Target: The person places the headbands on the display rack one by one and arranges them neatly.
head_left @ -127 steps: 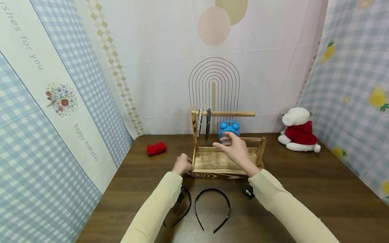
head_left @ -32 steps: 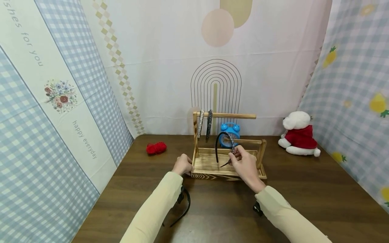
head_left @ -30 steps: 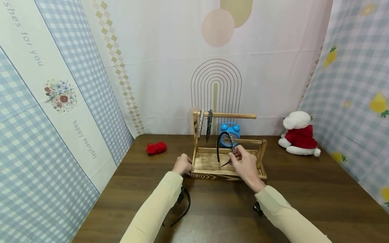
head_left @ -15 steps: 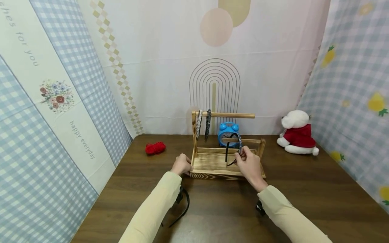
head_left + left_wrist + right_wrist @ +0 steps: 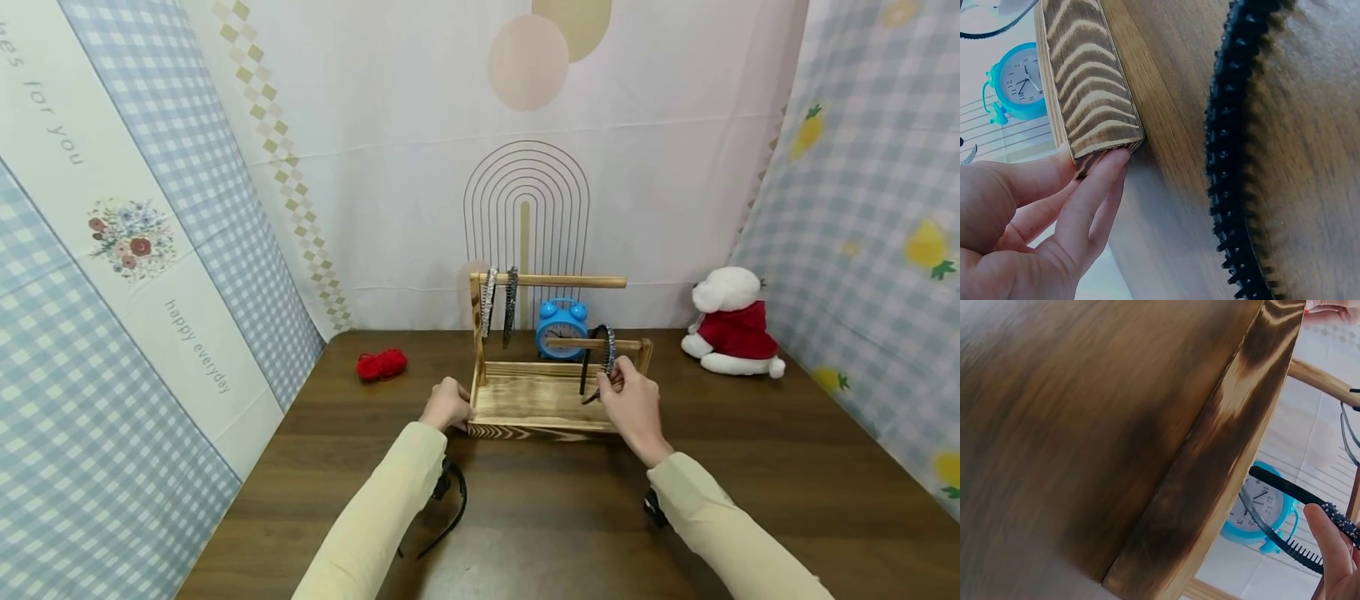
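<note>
My right hand (image 5: 632, 408) pinches one leg of a black headband (image 5: 611, 348) with a glittery band and comb teeth. Its arch stands over the lower rail (image 5: 566, 342) of a wooden rack (image 5: 525, 402); whether it rests on the rail I cannot tell. At the rack's front left corner, my left hand (image 5: 446, 405) grips the tray edge between thumb and fingers, clear in the left wrist view. From the upper rail (image 5: 573, 282) hang a silvery headband (image 5: 488, 307) and a dark glittery headband (image 5: 511, 308). Another black headband (image 5: 459, 512) lies on the table, partly hidden by my left sleeve.
Behind the rack stands a blue alarm clock (image 5: 552, 340). Red yarn (image 5: 382, 364) lies at the back left of the table (image 5: 540, 517), and a white plush dog in a red top (image 5: 735, 329) sits at the back right. Patterned cloths surround the table.
A headband that lay on the table before the rack is now in my right hand. That hand has carried it right along the lower rail. My left hand stays at the rack's corner.
</note>
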Tool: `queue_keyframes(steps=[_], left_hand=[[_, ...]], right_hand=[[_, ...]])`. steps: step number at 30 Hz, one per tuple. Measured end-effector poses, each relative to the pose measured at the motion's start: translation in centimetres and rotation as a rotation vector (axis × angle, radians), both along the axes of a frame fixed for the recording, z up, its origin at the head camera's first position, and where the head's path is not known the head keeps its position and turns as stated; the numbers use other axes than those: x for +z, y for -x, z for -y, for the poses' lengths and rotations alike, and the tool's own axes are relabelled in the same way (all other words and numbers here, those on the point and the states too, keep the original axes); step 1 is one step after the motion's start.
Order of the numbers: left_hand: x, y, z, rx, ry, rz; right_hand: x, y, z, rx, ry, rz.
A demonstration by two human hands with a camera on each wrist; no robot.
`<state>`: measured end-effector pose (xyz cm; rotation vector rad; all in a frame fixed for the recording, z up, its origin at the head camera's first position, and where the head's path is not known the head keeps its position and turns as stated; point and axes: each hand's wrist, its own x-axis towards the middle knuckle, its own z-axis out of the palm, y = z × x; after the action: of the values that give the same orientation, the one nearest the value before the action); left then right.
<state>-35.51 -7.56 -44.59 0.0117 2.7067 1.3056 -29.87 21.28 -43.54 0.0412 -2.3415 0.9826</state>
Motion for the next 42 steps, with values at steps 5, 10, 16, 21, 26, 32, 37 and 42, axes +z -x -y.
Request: queue_keyframes(steps=[5, 10, 16, 21, 26, 32, 37, 42], left_hand=[[0.0, 0.0, 0.1, 0.001, -0.005, -0.008], [0.0, 0.1, 0.1, 0.002, -0.009, -0.006], [0.1, 0.0, 0.1, -0.004, -0.016, -0.003], [0.1, -0.1, 0.0, 0.0, -0.011, -0.002], [0.1, -0.1, 0.1, -0.002, -0.007, 0.003], [0.1, -0.2, 0.1, -0.006, 0.001, 0.008], [0.2, -0.2, 0.1, -0.003, 0.0, 0.013], [0.2, -0.1, 0.1, -0.002, 0.002, 0.009]], right_hand=[[0.0, 0.0, -0.7, -0.04, -0.013, -0.033], [-0.2, 0.0, -1.5, -0.058, -0.032, -0.03], [-0.2, -0.1, -2.4, -0.088, -0.048, -0.022], [-0.3, -0.3, -2.8, -0.105, -0.058, -0.012], [-0.2, -0.6, -3.2, -0.109, -0.074, 0.026], [-0.1, -1.0, -3.7, -0.112, -0.063, 0.12], [0.1, -1.7, -4.0, -0.106, -0.035, 0.197], [0.7, -2.5, -4.1, -0.096, -0.002, 0.225]])
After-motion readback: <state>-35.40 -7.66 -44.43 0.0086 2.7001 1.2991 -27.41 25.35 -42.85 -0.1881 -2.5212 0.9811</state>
